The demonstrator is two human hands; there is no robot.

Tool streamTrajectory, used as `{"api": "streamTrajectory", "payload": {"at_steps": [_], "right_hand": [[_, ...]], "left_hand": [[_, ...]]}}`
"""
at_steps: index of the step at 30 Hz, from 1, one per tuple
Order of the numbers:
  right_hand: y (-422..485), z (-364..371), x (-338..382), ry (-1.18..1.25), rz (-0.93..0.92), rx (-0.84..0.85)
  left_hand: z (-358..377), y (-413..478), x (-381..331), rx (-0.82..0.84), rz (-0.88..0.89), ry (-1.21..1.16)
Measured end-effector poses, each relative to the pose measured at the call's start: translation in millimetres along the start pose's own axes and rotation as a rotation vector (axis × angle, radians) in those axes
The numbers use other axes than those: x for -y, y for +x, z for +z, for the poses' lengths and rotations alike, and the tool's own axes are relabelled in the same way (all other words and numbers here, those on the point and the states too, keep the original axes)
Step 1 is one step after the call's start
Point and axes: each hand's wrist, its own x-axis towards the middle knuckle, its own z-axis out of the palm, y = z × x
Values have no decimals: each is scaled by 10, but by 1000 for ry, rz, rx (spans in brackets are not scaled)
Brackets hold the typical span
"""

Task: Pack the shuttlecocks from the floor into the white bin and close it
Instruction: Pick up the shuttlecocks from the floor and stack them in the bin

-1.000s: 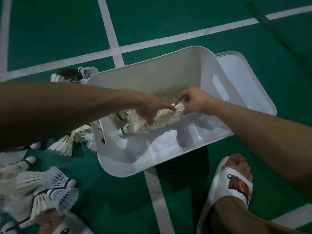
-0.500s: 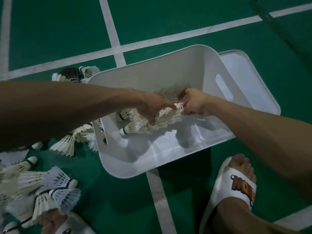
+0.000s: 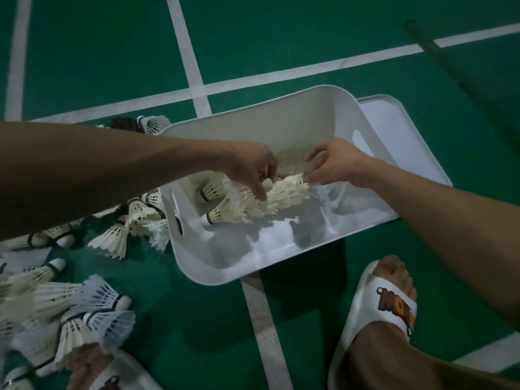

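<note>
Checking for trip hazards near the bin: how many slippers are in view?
2. One white slipper is at lower right, near the white bin. The other is at the bottom edge, left, partly cropped, beside loose shuttlecocks.

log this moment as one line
left hand: grips shuttlecock stack in white bin | right hand: splayed, holds nothing | loose shuttlecocks: on floor | lid: off
</note>
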Motion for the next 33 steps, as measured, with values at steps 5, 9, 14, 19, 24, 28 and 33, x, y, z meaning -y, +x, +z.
{"api": "streamTrajectory", "payload": {"at_steps": [5,9,14,19,24,28,33], "right_hand": [[-226,-19,89,88,-97,40],[-385,-95,125,140,-102,154],[-429,-144,83,108,-129,103],[-408,-230,78,-322,-198,-133],[-340,-166,25,-658,-219,-148],[-344,-179,35,-719,-215,-134],[-336,-144,0,-735,-231,-161]], "left_hand": [[-17,-29,-179,-75,-23,-311],[-115,-37,-319,-148,-61,-627],[-62,5,-429,-283,-70,-794],[129,177,-390,-328,-28,-316],[346,310,-230,-81,74,103],[457,395,-144,-55,138,249],[479,457,-85,-8,154,362]]}}
